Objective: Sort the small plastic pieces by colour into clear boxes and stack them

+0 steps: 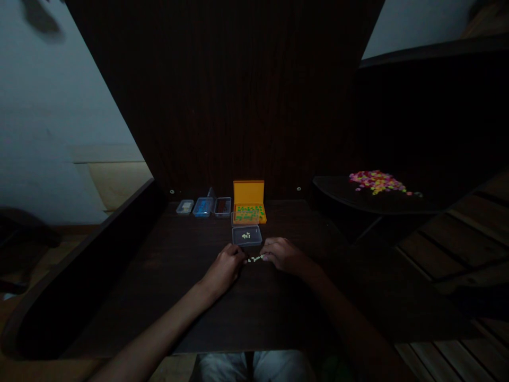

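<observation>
My left hand [226, 267] and my right hand [283, 255] rest close together on a dark wooden table [167, 297], fingers curled. Between their fingertips lies a short row of small pale beads [255, 259], and both hands pinch at its ends. Just beyond the hands sits a small clear plastic box [247, 236] with a few pale beads inside. Behind it stands an open orange case [248, 204] holding green and orange pieces. The light is dim, so fine detail of the fingers is hard to see.
Three small containers [203, 207] line the back of the table to the left of the orange case. A dark side shelf [358, 199] on the right carries a heap of pink and yellow beads [377, 182]. A dark panel rises behind the table.
</observation>
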Available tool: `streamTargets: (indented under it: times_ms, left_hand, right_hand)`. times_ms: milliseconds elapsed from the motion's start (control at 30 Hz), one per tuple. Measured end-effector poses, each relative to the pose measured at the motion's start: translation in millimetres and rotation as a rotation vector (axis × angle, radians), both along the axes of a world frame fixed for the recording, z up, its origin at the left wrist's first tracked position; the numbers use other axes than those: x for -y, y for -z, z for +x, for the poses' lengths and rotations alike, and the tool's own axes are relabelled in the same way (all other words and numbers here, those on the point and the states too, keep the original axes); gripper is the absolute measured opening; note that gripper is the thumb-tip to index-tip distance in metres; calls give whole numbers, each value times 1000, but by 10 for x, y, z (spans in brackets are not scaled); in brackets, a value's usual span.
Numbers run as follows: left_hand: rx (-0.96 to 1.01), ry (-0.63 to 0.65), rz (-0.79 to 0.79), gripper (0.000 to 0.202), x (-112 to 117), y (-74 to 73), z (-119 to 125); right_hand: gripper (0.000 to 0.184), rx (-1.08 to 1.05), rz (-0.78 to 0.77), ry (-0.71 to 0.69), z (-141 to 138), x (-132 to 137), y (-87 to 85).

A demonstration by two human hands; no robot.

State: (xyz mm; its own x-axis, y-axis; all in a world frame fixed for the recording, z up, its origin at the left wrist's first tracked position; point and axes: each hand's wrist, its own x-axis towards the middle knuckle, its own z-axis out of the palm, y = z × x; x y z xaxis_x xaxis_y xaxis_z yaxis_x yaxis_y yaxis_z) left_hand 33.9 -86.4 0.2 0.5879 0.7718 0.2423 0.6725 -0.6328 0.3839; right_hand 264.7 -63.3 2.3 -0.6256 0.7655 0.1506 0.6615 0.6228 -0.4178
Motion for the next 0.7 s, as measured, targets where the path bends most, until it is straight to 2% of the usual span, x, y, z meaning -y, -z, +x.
streamTargets:
  times_ms: [167, 333, 500, 567, 700]
  left_hand:
    - [-119, 60, 55, 21, -27, 11, 2]
    - [-121, 124, 91, 18, -52, 10, -31]
    - [17, 106, 198, 14, -154, -169, -30]
    - [53, 52, 218, 14, -259, -255, -28]
    - [46, -33, 148, 16, -523, -336, -28]
  right_hand:
    - [11, 14, 41, 4, -4, -9, 69]
    - [8, 34, 64, 11, -30, 21, 16]
    - [8, 44, 52, 45, -60, 72, -70]
    - [8, 59, 40, 62, -64, 80, -88]
    - [7, 84, 9, 63, -60, 84, -104]
